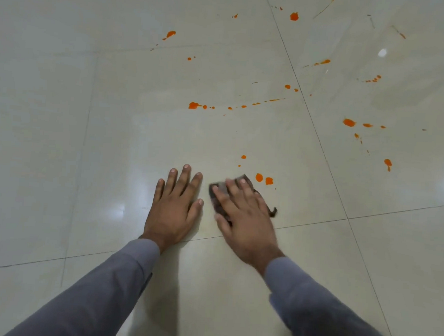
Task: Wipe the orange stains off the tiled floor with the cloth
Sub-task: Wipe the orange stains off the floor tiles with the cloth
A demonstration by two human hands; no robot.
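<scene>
The cloth (223,194), a small dark grey piece, lies flat on the tiled floor (113,135) under the right hand (244,216), near the joint line between two tiles, with a frayed dark corner sticking out on the right side of the hand. The right hand presses down on it with fingers straight and spread, covering most of it; only its far-left edge and top corner show, and the hand is slightly blurred. Just beyond the cloth, touching nothing, sit two orange stains (264,179) side by side, with two smaller dots a little farther off. The left hand (177,206) rests flat on the bare tile just beside the cloth, fingers straight and slightly fanned, thumb close to the cloth's left edge; whether it touches it cannot be told. Both arms wear grey sleeves (99,290). Farther out, a curved trail of orange drops (193,105) crosses the same tile, and more splashes are scattered over the tiles ahead and to the right, including a larger blot (349,122) on the neighbouring tile. The glossy pale tiles reflect spots of light.
</scene>
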